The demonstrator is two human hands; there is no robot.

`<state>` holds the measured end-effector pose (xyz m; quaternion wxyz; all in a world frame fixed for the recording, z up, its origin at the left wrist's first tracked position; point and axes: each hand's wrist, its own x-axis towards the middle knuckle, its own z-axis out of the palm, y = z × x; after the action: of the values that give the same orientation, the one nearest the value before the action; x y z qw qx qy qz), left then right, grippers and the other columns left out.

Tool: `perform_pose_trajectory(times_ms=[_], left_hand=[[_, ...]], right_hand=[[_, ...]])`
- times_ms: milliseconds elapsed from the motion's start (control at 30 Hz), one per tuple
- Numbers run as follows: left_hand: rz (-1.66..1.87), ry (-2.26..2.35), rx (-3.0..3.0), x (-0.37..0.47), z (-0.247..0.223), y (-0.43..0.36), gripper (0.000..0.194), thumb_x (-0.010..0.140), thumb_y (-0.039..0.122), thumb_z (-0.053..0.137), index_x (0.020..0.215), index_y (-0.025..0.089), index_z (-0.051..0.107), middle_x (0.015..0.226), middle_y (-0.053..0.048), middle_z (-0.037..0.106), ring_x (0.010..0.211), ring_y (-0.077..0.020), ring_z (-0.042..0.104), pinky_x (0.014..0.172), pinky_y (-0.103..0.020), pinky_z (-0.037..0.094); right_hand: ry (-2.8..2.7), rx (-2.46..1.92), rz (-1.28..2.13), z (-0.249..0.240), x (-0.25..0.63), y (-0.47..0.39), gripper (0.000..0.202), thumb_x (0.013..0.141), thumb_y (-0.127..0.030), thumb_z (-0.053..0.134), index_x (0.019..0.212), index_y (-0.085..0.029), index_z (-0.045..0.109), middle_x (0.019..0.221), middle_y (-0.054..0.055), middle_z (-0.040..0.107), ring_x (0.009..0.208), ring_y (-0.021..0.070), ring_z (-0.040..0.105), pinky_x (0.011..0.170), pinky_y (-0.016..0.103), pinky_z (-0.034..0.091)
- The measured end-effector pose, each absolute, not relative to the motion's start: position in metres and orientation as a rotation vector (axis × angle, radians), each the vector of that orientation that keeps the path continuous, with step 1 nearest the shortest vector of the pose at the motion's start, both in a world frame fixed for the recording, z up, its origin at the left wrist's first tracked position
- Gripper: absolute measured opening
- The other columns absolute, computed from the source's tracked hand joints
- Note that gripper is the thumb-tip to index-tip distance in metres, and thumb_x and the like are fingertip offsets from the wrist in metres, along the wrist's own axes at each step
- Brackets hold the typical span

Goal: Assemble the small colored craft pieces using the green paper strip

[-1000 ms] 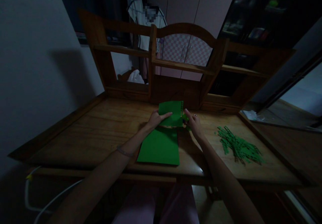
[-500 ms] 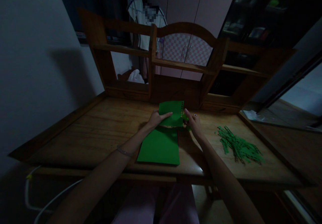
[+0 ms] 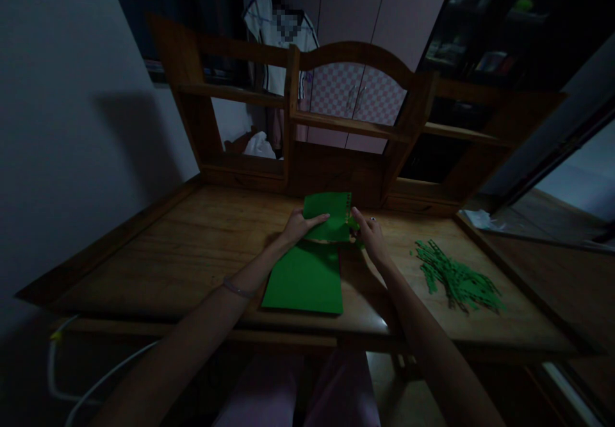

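Note:
My left hand [image 3: 300,225] pinches a green sheet of paper [image 3: 327,212], its thumb lying on top. The sheet is raised and tilted, with a row of small holes along its right edge. At that edge my right hand [image 3: 369,232] is closed on yellow-green scissors [image 3: 354,223]; the fingers hide most of them, and the blades cannot be made out. Below the raised sheet, a stack of green paper [image 3: 305,280] lies flat near the table's front edge.
On the right of the wooden table [image 3: 168,241] is a loose heap of thin green paper strips [image 3: 459,280], several with holes. A wooden shelf unit [image 3: 336,164] rises along the back. White plastic [image 3: 478,219] lies beyond the right rim.

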<state>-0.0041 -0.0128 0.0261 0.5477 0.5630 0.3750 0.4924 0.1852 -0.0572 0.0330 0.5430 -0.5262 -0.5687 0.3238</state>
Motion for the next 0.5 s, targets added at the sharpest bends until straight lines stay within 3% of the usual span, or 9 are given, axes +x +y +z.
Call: perform_pose_trajectory(times_ms=[500], left_hand=[[1.174,0.888,1.343,-0.0033,0.0167,-0.0057,0.051,0.06,0.038,0.076,0.102,0.012,0.065,0.105,-0.013,0.066,0.092,-0.0244,0.064,0.085,-0.038,0.05]], right_hand=[[-1.363,-1.241,0.771,0.0345,0.1841,-0.0583,0.052,0.075,-0.065,0.048,0.059,-0.016,0.054,0.053,-0.001,0.048,0.047,0.0099,0.042,0.043,0.021,0.029]])
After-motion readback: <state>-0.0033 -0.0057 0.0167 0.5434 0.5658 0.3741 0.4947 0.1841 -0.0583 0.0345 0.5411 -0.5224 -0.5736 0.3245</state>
